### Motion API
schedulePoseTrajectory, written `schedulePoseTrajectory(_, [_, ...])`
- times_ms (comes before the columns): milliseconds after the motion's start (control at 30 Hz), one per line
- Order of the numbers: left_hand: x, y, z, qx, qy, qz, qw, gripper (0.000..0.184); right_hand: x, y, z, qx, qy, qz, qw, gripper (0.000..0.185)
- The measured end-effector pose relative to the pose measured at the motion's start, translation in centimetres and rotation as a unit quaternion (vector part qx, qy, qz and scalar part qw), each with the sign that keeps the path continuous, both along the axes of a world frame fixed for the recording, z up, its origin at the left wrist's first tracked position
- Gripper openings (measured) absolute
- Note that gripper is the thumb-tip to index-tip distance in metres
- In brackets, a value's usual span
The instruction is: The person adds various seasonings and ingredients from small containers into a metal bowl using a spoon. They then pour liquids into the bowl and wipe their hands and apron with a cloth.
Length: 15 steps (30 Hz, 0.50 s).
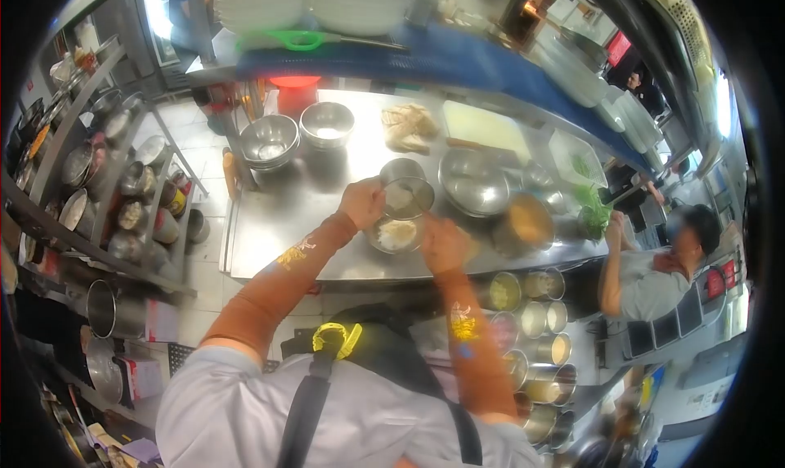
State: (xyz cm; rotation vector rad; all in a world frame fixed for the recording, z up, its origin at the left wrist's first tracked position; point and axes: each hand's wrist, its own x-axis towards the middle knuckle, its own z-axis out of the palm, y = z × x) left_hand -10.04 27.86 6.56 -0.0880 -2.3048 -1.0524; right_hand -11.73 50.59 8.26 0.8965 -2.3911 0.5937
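Note:
My left hand (362,204) is closed on the side of a steel container (406,174), which is tilted so its mouth faces me. Some pale stuff shows inside it. Right below is a small steel bowl (378,237) with white and yellowish contents (398,233). At the bowl's right edge, my right hand (446,244) is curled and smeared by motion; what its fingers hold, if anything, is hidden. A wide steel mixing bowl (474,182) stands just beyond on the right.
Stacked steel bowls (270,141) stand on the steel table (270,239) at left. A crumpled tan cloth (409,127), a cutting board (486,130) and leafy greens (594,210) lie farther back. Several filled tins (536,317) line the right. A co-worker (662,264) stands at right.

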Motion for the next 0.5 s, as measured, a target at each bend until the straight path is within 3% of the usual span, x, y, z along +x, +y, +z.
schedulePoseTrajectory(200, [-1.1,1.0,-0.6,-0.014,0.024,-0.006,1.000,0.013,0.8,0.2,-1.8,0.056,0.035,-0.006,0.998,0.031])
schedulePoseTrajectory(400, [-1.5,2.0,-1.4,0.027,0.038,0.001,0.999,0.015,1.7,1.4,-1.4,-0.005,-0.012,-0.013,1.000,0.026])
schedulePoseTrajectory(500, [-1.6,2.1,-1.3,-0.008,0.018,0.008,1.000,0.017,1.6,1.7,0.0,0.042,0.008,-0.086,0.995,0.027])
